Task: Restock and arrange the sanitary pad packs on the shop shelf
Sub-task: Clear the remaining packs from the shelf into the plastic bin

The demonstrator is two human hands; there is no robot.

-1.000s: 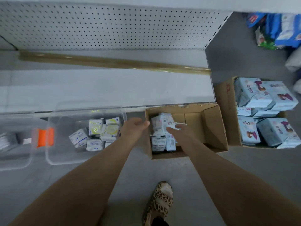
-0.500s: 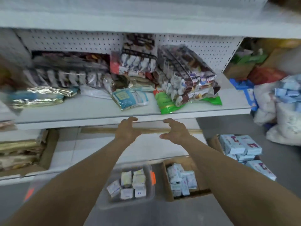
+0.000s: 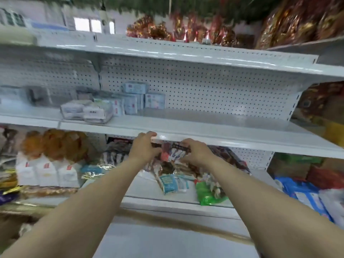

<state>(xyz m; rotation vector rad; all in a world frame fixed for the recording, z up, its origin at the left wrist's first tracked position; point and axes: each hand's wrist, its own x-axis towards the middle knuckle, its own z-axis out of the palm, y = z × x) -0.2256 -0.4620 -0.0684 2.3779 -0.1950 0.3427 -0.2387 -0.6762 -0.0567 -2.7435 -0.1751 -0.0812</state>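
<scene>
View: I note it has swung upward onto the shelf.
Stock: pad packs sit left rear on it; right side bare.
Hands: left hand and right hand raised below its edge, fingers curled; contents I cannot tell.
Meaning: placing likely next.

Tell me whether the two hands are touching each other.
Apart. Head view shows an open gap between the left hand and right hand, with packaged goods visible through it.

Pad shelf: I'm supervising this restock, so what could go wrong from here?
1. The stacked packs sit close to the front edge of the shelf; the left hand, just below that edge, might knock them down on its way up.
2. It and the right hand look empty, so this reach may stock nothing.
</scene>
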